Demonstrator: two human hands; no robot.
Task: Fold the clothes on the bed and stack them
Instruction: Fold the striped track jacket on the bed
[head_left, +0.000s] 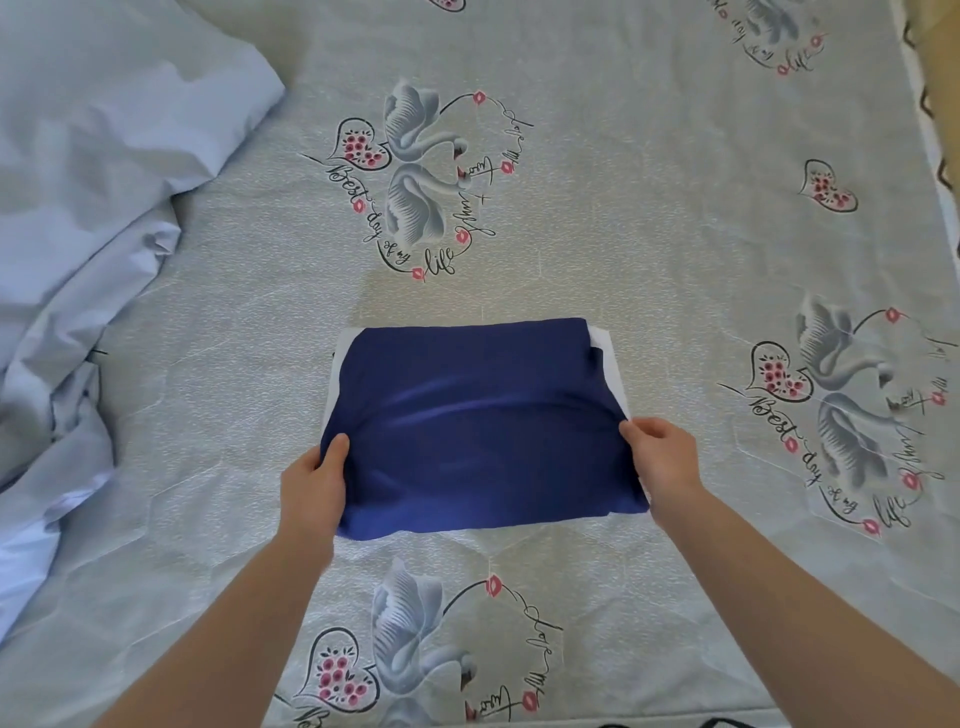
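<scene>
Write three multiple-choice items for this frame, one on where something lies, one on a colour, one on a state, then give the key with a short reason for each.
1. Where does the folded garment lie?
A. On a white folded piece in the middle of the bed
B. On the crumpled bedding at the left
C. On the floor

2. What colour is the top garment?
A. Red
B. Dark blue
C. Green

3. What are the hands doing?
A. Both hang idle away from the cloth
B. Only one touches the cloth
C. The left hand and right hand each grip a side edge of the garment

Key: 1 A, a white folded piece shows past its far corners, on the patterned bedspread. 2 B, the cloth is plainly dark blue. 3 C, thumbs lie on top at both side edges with fingers tucked under.
</scene>
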